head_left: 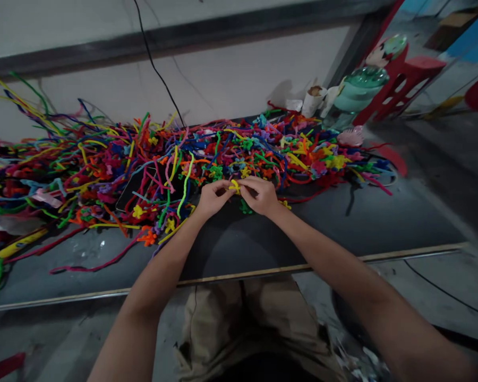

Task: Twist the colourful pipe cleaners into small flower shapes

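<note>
The fingers (pixel 224 184) of both hands are drawn together at the tips, thumb against forefinger with hardly any gap, and between them sits a small bright-yellow bent piece of fuzzy stem (pixel 235 186). The left hand (pixel 212 199) has it from one side and the right hand (pixel 266 198) from the other, at the front fringe of a long tangled heap of many-coloured fuzzy stems (pixel 119 143), above a flat dark-grey tabletop (pixel 263 239). From where I stand, the fingertips hide much of the yellow piece, so I can't make out its exact shape. With so little of it to hold, I'd worry about a pinch slipping, or a hard squeeze kinking it out of shape. If it dropped backward, it could be lost among so many bright colours. A small dark-green fuzzy piece (pixel 246 207) lies just below the right hand and could be knocked by a careless wrist. The long lime-coloured fuzzy strand (pixel 186 183) beside the left hand looks loose enough to snag on a finger and drag its neighbours along.
</note>
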The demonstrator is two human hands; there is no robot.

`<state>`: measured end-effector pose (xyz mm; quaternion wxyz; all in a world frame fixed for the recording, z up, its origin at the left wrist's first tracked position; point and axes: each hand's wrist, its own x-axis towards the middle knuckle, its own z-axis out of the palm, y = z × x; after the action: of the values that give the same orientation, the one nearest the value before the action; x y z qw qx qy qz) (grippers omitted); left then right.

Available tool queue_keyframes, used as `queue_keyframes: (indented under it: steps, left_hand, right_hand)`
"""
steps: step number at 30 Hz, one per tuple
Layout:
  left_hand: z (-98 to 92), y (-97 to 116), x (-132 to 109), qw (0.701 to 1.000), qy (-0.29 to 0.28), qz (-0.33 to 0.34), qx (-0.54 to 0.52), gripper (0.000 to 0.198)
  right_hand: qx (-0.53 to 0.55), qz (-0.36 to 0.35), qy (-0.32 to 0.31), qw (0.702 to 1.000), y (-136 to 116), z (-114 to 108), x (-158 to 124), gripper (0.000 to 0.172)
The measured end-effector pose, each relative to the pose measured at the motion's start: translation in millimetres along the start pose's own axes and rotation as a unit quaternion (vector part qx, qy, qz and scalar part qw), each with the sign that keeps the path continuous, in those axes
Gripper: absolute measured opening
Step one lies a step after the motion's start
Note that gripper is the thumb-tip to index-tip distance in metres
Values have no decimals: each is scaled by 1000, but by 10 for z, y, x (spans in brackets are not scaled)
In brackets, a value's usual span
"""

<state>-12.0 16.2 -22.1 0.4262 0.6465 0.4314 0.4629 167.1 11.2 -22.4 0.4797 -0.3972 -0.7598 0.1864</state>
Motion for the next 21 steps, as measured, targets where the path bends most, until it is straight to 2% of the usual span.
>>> queue_keyframes:
  steps: [3, 6, 9, 12, 14, 16, 21]
  left_hand:
    - [-2, -18, 9, 1000, 22, -11, -9, 28]
    - [2, -15, 1, 999, 32, -15, -8, 30]
    - [9, 5, 1, 999, 39, -6, -4, 33]
    - [-10, 47, 11, 997, 75, 18, 17, 33]
    - [-40, 84, 9, 991, 101, 55, 71, 31]
    - [-66, 115, -3, 976, 105, 113, 157, 28]
    - [-64, 91, -38, 915, 45, 267, 298, 25]
  right_hand:
    - [17, -3, -23, 1000, -10, -23, 6, 31]
    - [70, 19, -15, 997, -8, -1, 35, 30]
    - [153, 94, 3, 984, 34, 16, 91, 31]
    - [237, 194, -26, 952, 99, -27, 160, 36]
    - [281, 237, -69, 928, 126, -80, 198, 38]
    - [309, 257, -123, 907, 128, -128, 219, 38]
    - [341, 250, -251, 871, 91, -175, 206, 36]
